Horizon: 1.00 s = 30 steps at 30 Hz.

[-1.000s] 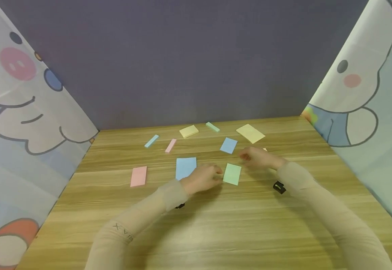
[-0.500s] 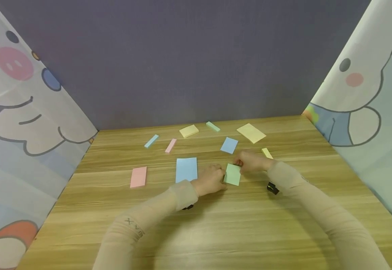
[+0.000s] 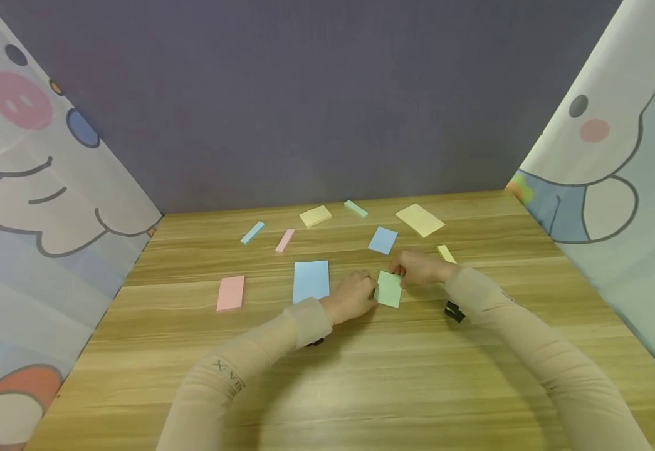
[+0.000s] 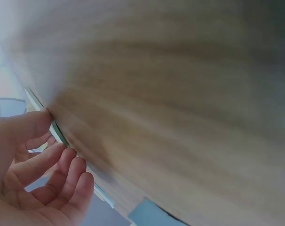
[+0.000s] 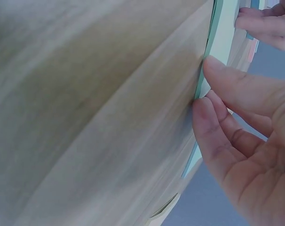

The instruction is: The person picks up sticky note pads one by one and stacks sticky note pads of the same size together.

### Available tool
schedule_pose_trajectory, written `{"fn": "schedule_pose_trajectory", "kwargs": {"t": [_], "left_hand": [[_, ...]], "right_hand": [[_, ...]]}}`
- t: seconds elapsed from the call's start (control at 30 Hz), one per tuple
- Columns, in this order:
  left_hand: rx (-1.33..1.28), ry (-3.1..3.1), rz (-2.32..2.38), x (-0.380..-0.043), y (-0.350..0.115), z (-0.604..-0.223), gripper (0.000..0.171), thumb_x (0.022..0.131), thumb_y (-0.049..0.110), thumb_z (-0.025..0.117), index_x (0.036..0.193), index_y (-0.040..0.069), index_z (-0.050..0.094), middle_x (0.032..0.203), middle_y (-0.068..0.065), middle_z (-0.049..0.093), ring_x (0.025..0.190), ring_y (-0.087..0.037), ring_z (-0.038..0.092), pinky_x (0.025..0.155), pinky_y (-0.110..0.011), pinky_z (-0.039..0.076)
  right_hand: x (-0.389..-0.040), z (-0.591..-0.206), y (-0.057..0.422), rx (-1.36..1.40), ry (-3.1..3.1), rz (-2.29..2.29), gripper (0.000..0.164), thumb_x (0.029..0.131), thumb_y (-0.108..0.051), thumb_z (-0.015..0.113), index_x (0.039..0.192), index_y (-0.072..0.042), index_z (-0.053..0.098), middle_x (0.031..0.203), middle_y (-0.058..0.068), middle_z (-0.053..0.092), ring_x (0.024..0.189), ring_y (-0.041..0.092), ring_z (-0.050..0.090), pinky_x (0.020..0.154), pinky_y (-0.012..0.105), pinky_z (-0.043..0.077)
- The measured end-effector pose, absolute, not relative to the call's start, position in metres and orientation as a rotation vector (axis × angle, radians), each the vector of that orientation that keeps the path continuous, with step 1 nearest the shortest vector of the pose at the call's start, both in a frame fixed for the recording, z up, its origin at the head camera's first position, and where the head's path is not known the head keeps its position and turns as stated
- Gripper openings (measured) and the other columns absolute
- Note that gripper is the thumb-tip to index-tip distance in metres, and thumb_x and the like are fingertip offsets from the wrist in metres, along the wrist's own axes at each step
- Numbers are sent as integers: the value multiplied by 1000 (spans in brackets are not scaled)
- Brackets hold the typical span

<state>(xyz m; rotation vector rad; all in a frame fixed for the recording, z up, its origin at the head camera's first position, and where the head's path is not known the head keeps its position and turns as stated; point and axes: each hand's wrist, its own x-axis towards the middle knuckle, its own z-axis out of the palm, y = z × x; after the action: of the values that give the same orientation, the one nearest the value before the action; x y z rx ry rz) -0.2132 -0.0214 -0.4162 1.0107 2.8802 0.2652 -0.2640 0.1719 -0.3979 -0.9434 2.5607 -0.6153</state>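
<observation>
A light green sticky note pad (image 3: pixel 388 290) lies flat on the wooden table between both hands. My left hand (image 3: pixel 354 297) has its thumb and fingertips at the pad's left edge; the left wrist view shows the pad's thin side (image 4: pixel 59 133) between them. At the upper right corner, my right hand (image 3: pixel 419 268) pinches the pad between thumb and index finger, seen close in the right wrist view on the green pad (image 5: pixel 222 40). A larger blue pad (image 3: pixel 311 280) lies left of the left hand. Beyond the right hand sits a smaller blue pad (image 3: pixel 383 240).
A pink pad (image 3: pixel 230 293) lies at the left. Farther back are yellow pads (image 3: pixel 420 220) (image 3: pixel 316 216) and narrow strips in blue (image 3: pixel 252 232), pink (image 3: pixel 284 240) and green (image 3: pixel 356 208). A yellow strip (image 3: pixel 446 254) lies by the right wrist. A dark panel (image 3: pixel 327 106) stands behind the table.
My left hand has moved right to the green pad's left edge. My right hand has come left and nearer, onto its right corner. The yellow strip has come into sight.
</observation>
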Motion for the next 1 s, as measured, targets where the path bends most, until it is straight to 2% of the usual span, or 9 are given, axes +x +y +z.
{"fn": "schedule_pose_trajectory", "kwargs": {"t": [0.43,0.63,0.87,1.0], "left_hand": [[1047,2844,263,-215,-20,-412,19,83,19,67,94,3,69,90,-5,61,75,-11,56,63,-16,45],[995,2765,374,-220,-23,-410,22,85,12,65,103,1,67,102,-9,62,87,-14,60,72,-17,49],[1020,2755,411,-231,-26,-411,18,84,-1,59,99,2,70,99,-10,66,86,-15,59,75,-21,49],[1019,2740,446,-235,-27,-411,20,83,-4,61,99,3,71,101,-9,67,92,-16,60,81,-22,49]], "right_hand": [[-265,-398,171,-922,2584,-574,30,69,6,68,98,6,65,92,11,65,82,19,59,76,30,51],[-260,-398,170,-891,2623,-563,25,70,4,72,95,3,67,90,9,65,82,18,58,74,30,50],[-253,-402,167,-851,2684,-562,20,70,-1,73,89,0,67,83,5,63,74,15,54,66,25,47],[-250,-404,164,-803,2698,-542,16,71,-5,74,84,-2,66,75,2,59,66,13,48,58,22,40]]}}
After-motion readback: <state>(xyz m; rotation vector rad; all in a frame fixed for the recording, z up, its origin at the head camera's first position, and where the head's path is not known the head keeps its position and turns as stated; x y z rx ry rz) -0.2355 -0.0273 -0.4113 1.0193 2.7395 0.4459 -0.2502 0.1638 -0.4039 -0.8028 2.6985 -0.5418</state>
